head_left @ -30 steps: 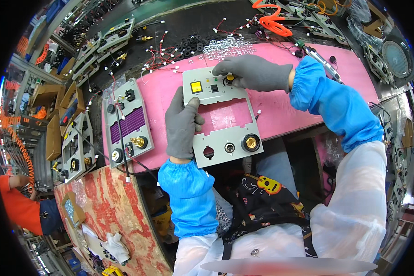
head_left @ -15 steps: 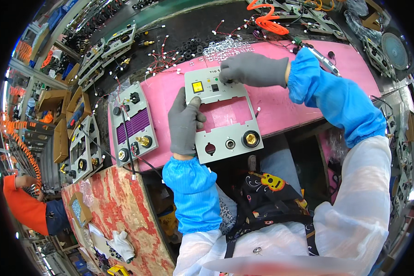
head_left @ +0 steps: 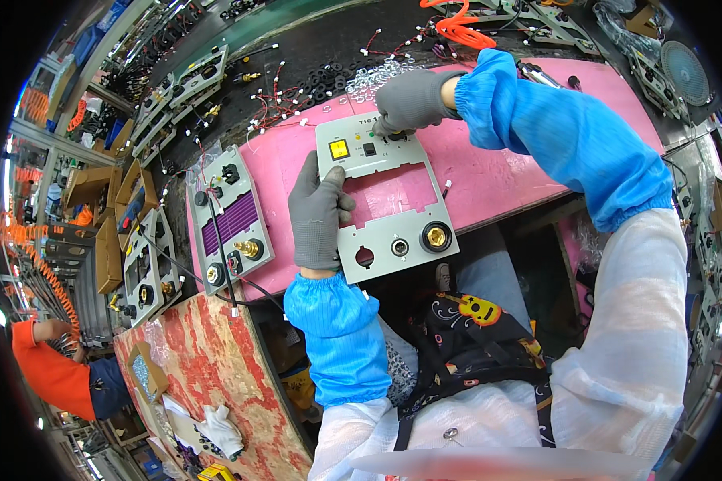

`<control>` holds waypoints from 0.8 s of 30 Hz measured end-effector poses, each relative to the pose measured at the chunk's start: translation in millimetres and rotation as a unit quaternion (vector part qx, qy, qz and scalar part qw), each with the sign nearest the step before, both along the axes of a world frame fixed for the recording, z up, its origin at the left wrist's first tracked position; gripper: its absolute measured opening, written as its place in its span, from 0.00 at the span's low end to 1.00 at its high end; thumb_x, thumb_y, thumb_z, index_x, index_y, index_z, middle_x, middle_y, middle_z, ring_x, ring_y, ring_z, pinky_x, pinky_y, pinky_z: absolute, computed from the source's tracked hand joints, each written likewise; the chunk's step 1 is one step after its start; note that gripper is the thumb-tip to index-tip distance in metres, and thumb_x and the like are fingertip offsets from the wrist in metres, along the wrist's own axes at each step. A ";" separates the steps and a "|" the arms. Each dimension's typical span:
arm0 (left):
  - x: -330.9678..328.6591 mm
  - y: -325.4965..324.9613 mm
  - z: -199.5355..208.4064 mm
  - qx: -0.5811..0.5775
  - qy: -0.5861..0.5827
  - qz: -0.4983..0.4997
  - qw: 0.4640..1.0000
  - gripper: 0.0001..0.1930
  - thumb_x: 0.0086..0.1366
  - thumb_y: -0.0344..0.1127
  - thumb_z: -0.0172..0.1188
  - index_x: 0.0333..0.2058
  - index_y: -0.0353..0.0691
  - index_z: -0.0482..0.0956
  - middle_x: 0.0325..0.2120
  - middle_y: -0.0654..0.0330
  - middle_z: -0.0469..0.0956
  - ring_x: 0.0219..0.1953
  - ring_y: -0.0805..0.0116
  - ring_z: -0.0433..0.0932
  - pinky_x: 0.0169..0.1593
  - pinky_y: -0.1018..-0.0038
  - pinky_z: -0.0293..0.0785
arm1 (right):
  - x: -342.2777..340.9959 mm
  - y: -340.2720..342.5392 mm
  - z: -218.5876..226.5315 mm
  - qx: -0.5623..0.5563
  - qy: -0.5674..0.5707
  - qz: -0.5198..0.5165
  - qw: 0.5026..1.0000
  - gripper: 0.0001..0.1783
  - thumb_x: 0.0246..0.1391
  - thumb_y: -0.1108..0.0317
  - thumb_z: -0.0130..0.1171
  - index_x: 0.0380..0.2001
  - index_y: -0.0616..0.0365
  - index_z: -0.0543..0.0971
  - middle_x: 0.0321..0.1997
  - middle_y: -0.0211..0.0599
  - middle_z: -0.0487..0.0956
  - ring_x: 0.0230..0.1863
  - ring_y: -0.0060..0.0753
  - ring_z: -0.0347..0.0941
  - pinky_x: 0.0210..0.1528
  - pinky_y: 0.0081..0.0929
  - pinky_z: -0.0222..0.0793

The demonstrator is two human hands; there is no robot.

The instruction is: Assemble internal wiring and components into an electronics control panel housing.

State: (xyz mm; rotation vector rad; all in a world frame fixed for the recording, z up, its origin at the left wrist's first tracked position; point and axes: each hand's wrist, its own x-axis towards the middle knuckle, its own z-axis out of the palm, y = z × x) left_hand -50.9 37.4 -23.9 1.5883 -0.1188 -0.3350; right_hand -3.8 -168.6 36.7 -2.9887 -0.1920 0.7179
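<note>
A light grey metal front panel (head_left: 409, 238) with a rectangular cutout lies across the front edge of the pink work surface. My left hand (head_left: 317, 212), in a grey glove, grips its left edge, thumb on the face beside the yellow rocker switch (head_left: 339, 149). At the panel's upper right, the gloved fingers of my right hand (head_left: 413, 100) close on a small black knob (head_left: 391, 136), partly hidden beneath them. A brass connector with a black collar (head_left: 436, 236) sits in the lower right corner, near a small round socket (head_left: 399, 248) and an open round hole.
A second panel (head_left: 211, 168) with a purple grille and cables lies left. Metal washers (head_left: 369, 80), black rings (head_left: 325, 80) and red wires (head_left: 277, 108) are scattered beyond. A screwdriver-like tool (head_left: 537, 74) lies at right. Another person's orange sleeve (head_left: 52, 377) shows far left.
My right wrist and forearm have swung farther away from me, while the fingers stay at the panel's upper right. My left hand keeps its hold. The whole view has shifted slightly.
</note>
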 end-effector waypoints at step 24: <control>0.4 4.8 -5.1 -0.110 -0.038 0.020 0.993 0.29 0.64 0.31 0.53 0.62 0.31 0.56 0.21 0.66 0.69 0.15 0.84 0.60 0.15 0.84 0.55 | -69.0 -23.8 -59.7 0.710 -0.005 -0.284 0.644 0.19 0.60 0.68 0.50 0.54 0.62 0.69 0.37 0.38 0.77 0.32 0.24 0.77 0.32 0.24 0.78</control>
